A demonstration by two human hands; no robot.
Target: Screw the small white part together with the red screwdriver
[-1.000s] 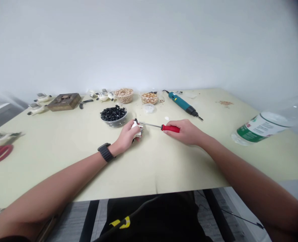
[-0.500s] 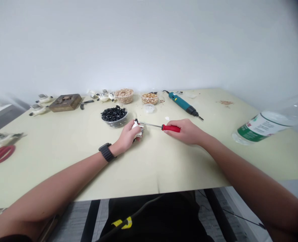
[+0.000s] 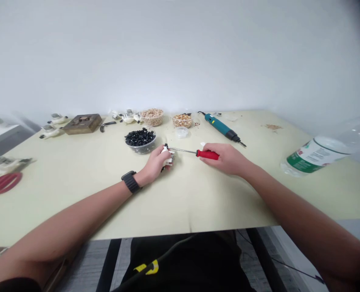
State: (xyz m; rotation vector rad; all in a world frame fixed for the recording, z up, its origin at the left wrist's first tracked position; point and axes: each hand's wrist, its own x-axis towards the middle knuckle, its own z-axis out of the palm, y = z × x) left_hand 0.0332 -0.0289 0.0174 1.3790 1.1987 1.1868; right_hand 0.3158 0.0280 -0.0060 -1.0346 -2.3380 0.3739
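Note:
Closed around a small white plastic part with black bits on it, my left hand rests over the middle of the table. The fingers partly hide the part. My right hand grips the red handle of a screwdriver. Its thin metal shaft points left, and the tip meets the upper end of the white part, by a black piece there. Whether the tip sits in a screw is too small to tell. Just beyond my left hand stands a clear bowl of small black pieces.
Behind are two tubs of small fasteners, a clear lid and a teal electric screwdriver. A metal block and several white assemblies lie left, with red-handled scissors. A large plastic bottle stands right.
The whole view has shifted slightly, so the things on the table sit a little further right and lower. Both hands keep their holds, with the screwdriver tip still at the white part.

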